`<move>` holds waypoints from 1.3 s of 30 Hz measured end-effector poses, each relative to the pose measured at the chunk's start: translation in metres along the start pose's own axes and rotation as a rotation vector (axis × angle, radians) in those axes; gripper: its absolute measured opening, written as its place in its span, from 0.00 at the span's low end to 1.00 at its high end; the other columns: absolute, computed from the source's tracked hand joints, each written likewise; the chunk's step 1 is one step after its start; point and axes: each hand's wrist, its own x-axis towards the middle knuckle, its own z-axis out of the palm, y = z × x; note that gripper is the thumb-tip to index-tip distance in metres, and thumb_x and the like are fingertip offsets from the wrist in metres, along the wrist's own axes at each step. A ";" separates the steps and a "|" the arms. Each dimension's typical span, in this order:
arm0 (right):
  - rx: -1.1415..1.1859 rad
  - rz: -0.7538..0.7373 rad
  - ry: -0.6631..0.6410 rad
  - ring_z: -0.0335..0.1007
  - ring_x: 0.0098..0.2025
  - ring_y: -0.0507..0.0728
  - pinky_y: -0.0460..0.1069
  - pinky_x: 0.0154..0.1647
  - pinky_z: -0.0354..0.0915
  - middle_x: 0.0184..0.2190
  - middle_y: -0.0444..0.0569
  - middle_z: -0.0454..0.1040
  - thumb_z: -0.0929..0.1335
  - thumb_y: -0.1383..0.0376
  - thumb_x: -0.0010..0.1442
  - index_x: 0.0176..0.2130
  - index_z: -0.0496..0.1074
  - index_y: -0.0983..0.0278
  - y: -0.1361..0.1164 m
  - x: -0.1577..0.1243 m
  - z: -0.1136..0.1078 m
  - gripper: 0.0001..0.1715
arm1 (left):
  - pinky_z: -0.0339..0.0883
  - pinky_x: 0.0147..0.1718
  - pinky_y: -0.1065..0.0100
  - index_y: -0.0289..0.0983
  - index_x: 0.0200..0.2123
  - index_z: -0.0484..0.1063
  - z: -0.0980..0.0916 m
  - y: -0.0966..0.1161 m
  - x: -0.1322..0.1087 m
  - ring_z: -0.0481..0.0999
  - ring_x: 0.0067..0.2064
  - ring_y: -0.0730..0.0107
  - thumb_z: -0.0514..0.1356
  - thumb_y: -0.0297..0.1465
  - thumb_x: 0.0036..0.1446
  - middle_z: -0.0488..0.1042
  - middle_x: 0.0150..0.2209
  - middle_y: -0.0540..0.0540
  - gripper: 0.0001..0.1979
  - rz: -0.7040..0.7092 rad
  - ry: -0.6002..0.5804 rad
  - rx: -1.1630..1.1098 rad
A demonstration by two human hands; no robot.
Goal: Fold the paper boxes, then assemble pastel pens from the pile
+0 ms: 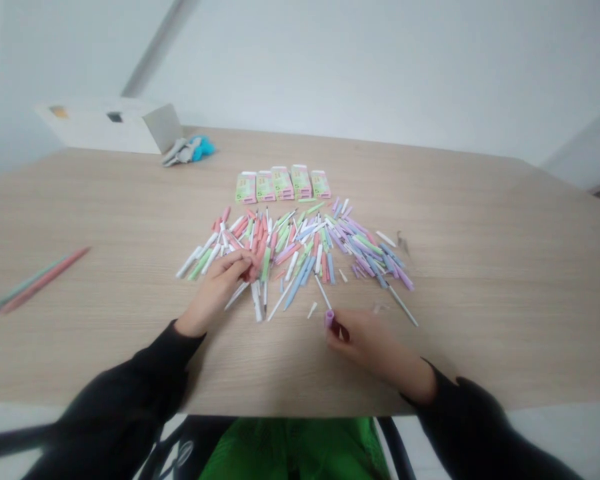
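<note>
My right hand (367, 337) pinches a short purple pen cap (329, 318) between thumb and finger, just above the table in front of the pile. The cap's hollow end faces me. My left hand (230, 272) is over the left part of a pile of pen parts (305, 250), its fingertips pressed together among pink and white pieces. What those fingers hold, if anything, is hidden. The pile mixes pink, white, green, blue and purple caps and barrels. A thin white stick (323, 292) lies just beyond the purple cap.
Several small pink-and-green boxes (282, 183) stand in a row behind the pile. Grey and blue gloves (190, 151) lie beside a white box (115, 127) at the back left. Two long sticks, pink (47, 280) and green (25, 285), lie at the far left.
</note>
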 end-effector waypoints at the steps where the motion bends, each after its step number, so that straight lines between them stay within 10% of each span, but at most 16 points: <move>1: 0.006 0.011 -0.018 0.66 0.24 0.52 0.47 0.27 0.55 0.23 0.44 0.73 0.65 0.69 0.60 0.30 0.67 0.61 0.003 -0.004 0.007 0.06 | 0.60 0.31 0.68 0.37 0.28 0.72 0.000 -0.001 0.000 0.66 0.28 0.70 0.57 0.33 0.59 0.69 0.25 0.50 0.09 -0.004 0.005 -0.010; 21: 0.055 -0.100 0.274 0.70 0.27 0.53 0.47 0.30 0.65 0.28 0.46 0.75 0.64 0.68 0.64 0.36 0.71 0.61 -0.007 -0.028 0.002 0.06 | 0.61 0.31 0.67 0.37 0.30 0.72 0.010 0.007 -0.010 0.69 0.29 0.68 0.55 0.37 0.61 0.68 0.25 0.51 0.12 0.055 -0.205 0.233; 33: 0.057 -0.048 0.205 0.77 0.32 0.58 0.51 0.34 0.71 0.32 0.50 0.79 0.63 0.67 0.66 0.41 0.72 0.61 0.007 -0.040 0.022 0.09 | 0.61 0.30 0.67 0.37 0.30 0.72 0.012 0.009 -0.012 0.68 0.28 0.68 0.54 0.36 0.62 0.69 0.25 0.50 0.12 0.032 -0.229 0.250; 39: 0.123 0.043 0.198 0.77 0.40 0.59 0.53 0.40 0.72 0.39 0.52 0.79 0.63 0.64 0.68 0.41 0.70 0.60 0.011 -0.041 -0.015 0.07 | 0.62 0.30 0.66 0.38 0.30 0.72 0.010 0.010 -0.012 0.69 0.28 0.67 0.54 0.35 0.62 0.70 0.25 0.50 0.11 0.031 -0.219 0.262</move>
